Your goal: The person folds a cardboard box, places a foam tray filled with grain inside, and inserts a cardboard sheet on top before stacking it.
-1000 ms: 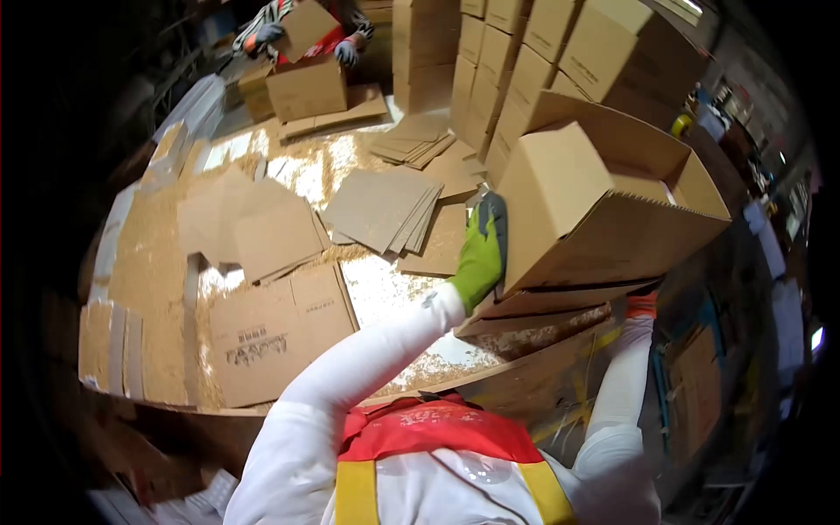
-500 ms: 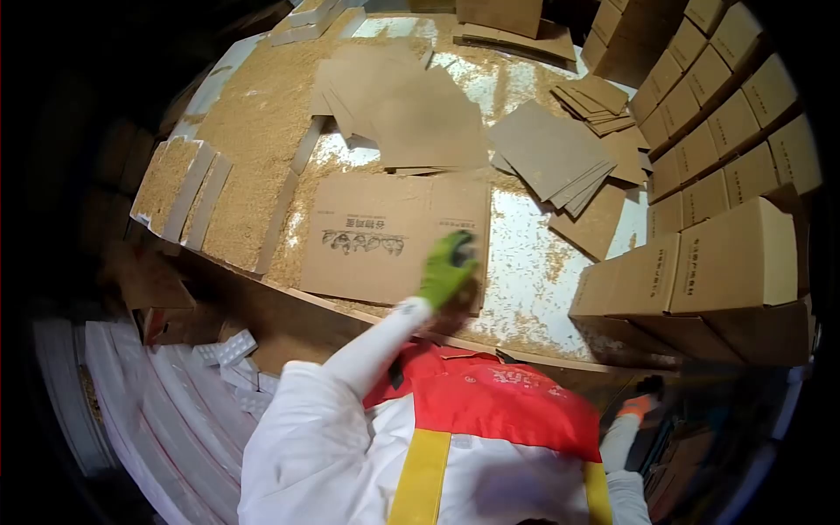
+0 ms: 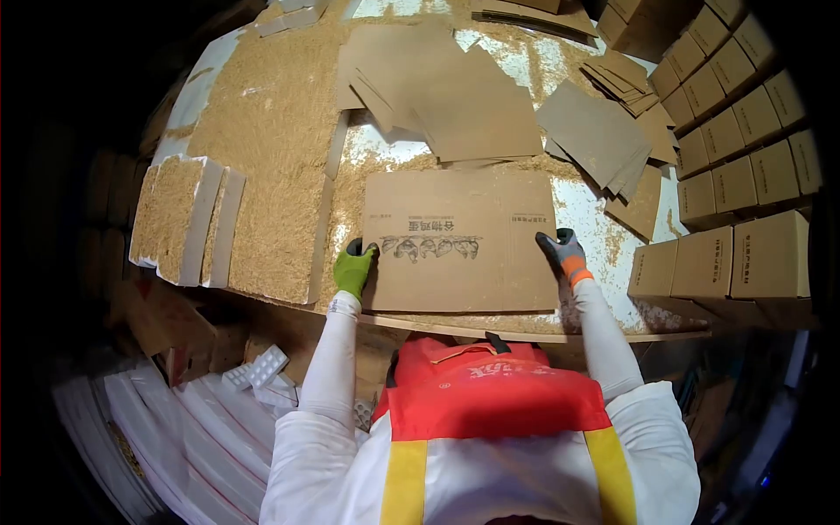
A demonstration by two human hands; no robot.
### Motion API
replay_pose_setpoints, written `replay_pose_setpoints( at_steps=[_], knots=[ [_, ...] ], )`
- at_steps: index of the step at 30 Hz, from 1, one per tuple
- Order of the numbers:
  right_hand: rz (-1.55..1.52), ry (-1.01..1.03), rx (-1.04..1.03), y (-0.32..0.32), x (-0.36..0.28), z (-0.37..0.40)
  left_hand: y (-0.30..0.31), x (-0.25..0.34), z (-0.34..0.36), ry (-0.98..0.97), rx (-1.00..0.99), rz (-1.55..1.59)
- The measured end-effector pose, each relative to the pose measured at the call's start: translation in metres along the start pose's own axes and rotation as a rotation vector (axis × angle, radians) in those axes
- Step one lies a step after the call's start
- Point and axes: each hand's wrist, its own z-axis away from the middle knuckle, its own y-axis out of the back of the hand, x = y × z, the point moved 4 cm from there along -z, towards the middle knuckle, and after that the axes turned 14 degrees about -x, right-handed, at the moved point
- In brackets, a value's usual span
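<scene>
A flattened cardboard box (image 3: 455, 280), printed with a row of dark figures and Chinese characters, lies in front of me at the table's near edge. Its left side is gripped by my left hand (image 3: 353, 268) in a green glove, thumb on top. On the opposite side my right hand (image 3: 564, 252), in a grey and orange glove, closes on the edge in the same way. The fingers under the cardboard are partly hidden. Just beyond it lie loose brown cardboard sheets (image 3: 472, 105).
Grey-brown cardboard sheets (image 3: 595, 140) lie fanned out to the right. Folded boxes (image 3: 770, 254) and stacked cartons (image 3: 735, 114) line the right side. Left, foam blocks (image 3: 203, 223) stand beside grain-like bedding (image 3: 262, 192). White egg trays (image 3: 262, 367) sit below the table edge.
My right hand has come up from beside my body to the box's right edge. My left hand has moved from the box's right part to its left edge.
</scene>
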Motion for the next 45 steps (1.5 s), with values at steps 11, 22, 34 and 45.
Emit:
replay_pose_setpoints(
  at_steps=[11, 22, 34, 45],
  knots=[
    [-0.655, 0.173, -0.27, -0.005, 0.005, 0.035, 0.025, 0.03, -0.008, -0.08, -0.526, 0.422],
    [-0.604, 0.337, -0.298, 0.012, 0.005, 0.015, 0.036, 0.074, -0.004, -0.235, -0.511, 0.472],
    [-0.399, 0.334, -0.331, 0.005, -0.001, 0.005, 0.04, 0.065, 0.024, -0.117, -0.313, 0.313],
    [-0.102, 0.477, -0.028, 0.015, -0.013, 0.002, 0.05, 0.069, 0.029, -0.405, -0.024, 0.345]
  ],
)
